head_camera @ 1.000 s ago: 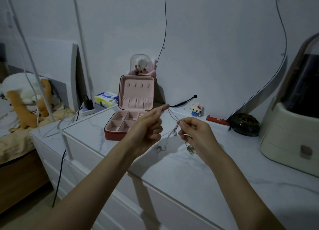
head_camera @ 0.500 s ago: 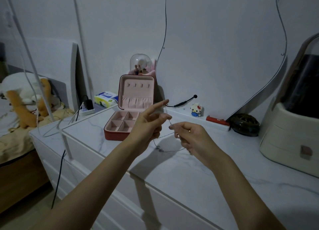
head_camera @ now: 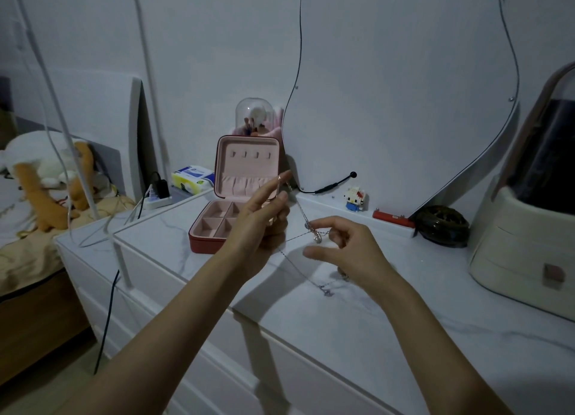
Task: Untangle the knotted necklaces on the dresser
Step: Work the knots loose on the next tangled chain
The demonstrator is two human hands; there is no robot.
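Since a moment ago her right hand (head_camera: 348, 252) has spread wider while pinching the chains (head_camera: 306, 224) just beside the raised left hand (head_camera: 264, 218), whose fingers pinch their upper end, so loops hang freer below, knot loosening.

Dim, bluish light, soft shadows, wide-angle bending at edges, perhaps slight blur throughout.

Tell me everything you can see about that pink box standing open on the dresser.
The jewellery box is small and square with rounded corners, its outside reddish, its lining pale pink and soft-looking. It stands open on the marble-patterned dresser top, the lid upright. Inside the lid are four small hooks above a gathered pocket. The tray is split into square compartments; those that show look empty. The left hand hides its right part from view; whether they touch is unclear.
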